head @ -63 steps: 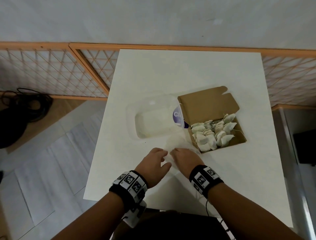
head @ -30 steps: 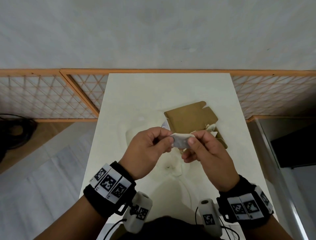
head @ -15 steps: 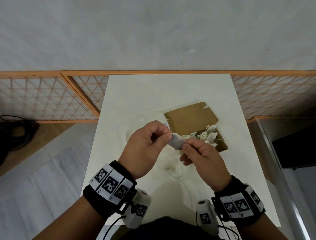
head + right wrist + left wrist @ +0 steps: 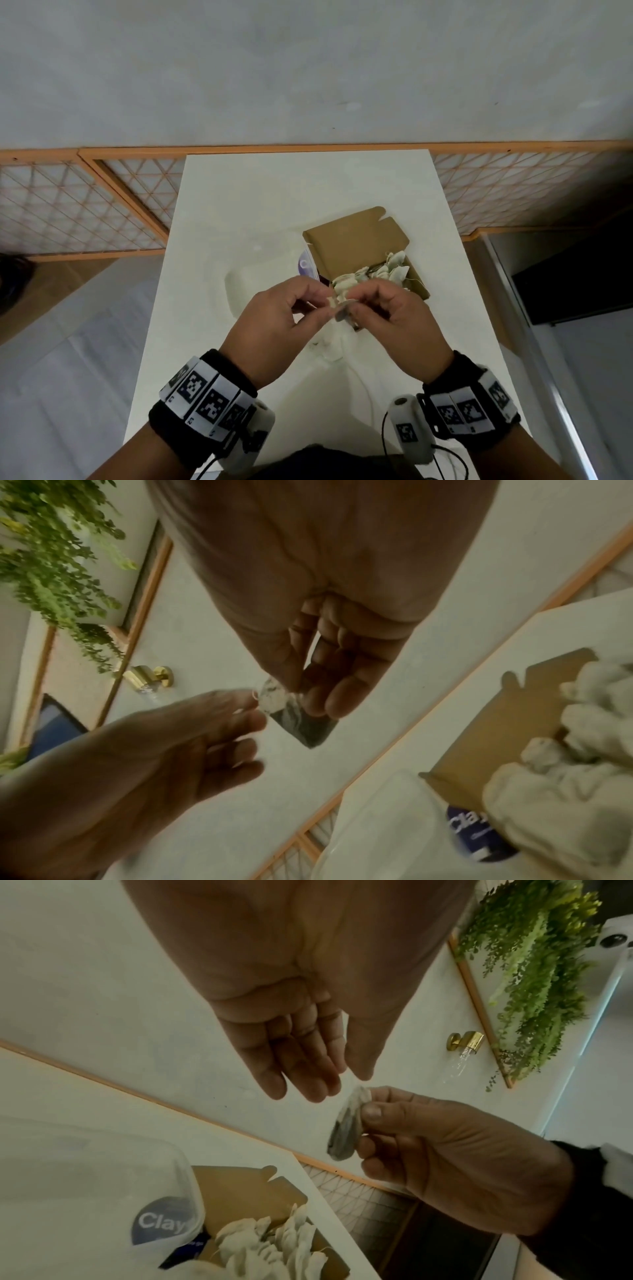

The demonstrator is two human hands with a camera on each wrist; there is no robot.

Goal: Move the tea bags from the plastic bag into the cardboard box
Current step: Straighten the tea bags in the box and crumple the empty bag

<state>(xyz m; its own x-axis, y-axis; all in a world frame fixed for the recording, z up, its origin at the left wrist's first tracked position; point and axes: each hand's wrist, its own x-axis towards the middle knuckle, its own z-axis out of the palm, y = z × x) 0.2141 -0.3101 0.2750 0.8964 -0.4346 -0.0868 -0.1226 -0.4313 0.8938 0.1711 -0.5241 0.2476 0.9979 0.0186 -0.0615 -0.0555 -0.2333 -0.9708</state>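
White table [image 4: 274, 192] below: the right hand [image 4: 404, 325] pinches a tea bag [image 4: 342, 308], long axis toward one o'clock, where the cardboard box [image 4: 359, 240] lies nearer it; left hand [image 4: 274, 329] fingers loosely curled, empty.

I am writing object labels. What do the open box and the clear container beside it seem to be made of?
The box looks like plain brown cardboard, matte and uncoated: it has cut flaps and fold lines. The clear container seems thin, glossy plastic: the table shows through it, its rim is rounded, and it carries a dark label. Its exact plastic type cannot be told.
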